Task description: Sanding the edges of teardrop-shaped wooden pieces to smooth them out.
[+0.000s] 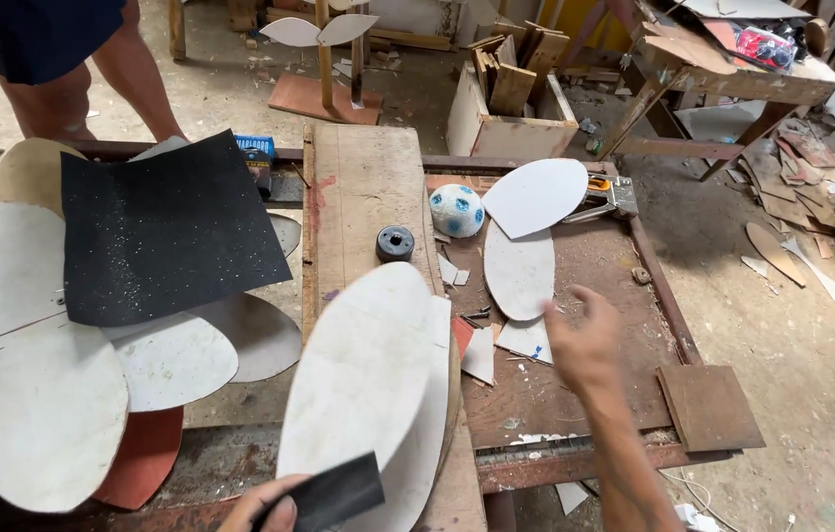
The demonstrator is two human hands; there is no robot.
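My left hand (265, 504) sits at the bottom edge, its fingers closed on a small black piece of sandpaper (336, 493) that rests on the near end of a white petal-shaped board (358, 379). That board lies on top of another of the same shape, on a wooden plank (363, 192). My right hand (587, 340) hovers open over the brown bench top (575, 384), fingers spread, just right of several white petal cutouts (521, 271). It holds nothing.
A large black sandpaper sheet (166, 232) lies on a fan of white petal boards (43, 404) at left. A small ball (457, 210), a black round part (395, 242) and a stapler-like tool (606, 197) sit on the bench. Another person's legs (92, 79) stand at upper left. Wood scraps litter the floor at right.
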